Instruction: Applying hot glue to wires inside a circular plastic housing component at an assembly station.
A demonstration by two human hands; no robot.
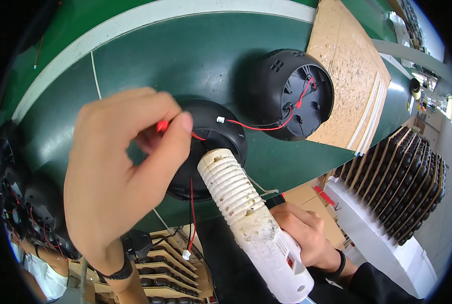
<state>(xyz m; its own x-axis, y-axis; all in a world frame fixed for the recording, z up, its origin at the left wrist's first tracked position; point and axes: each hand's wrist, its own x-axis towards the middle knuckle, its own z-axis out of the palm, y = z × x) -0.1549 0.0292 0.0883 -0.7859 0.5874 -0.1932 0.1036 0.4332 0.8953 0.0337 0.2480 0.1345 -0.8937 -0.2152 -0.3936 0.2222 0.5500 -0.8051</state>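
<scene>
My left hand (129, 152) is raised over a round black plastic housing (205, 109), thumb and forefinger pinching a small red connector (162, 126) on a red wire. In my right hand (303, 230) is a stained white hot glue gun (236, 202) with a ribbed barrel; its front end hangs over the housing, and its tip is hidden. From the housing a red and black wire pair runs down to a white plug (186, 254). A second black housing (292, 96) lies on its side to the right, its open face showing wires and another white plug (220, 120).
The green table (150, 55) carries a brown board (342, 76) with long white sticks (370, 114) on it. Black housings (43, 202) crowd the left edge. Stacked layers of black round parts (396, 177) stand at right, more (165, 273) below the table. Another person's arm (51, 263) shows at lower left.
</scene>
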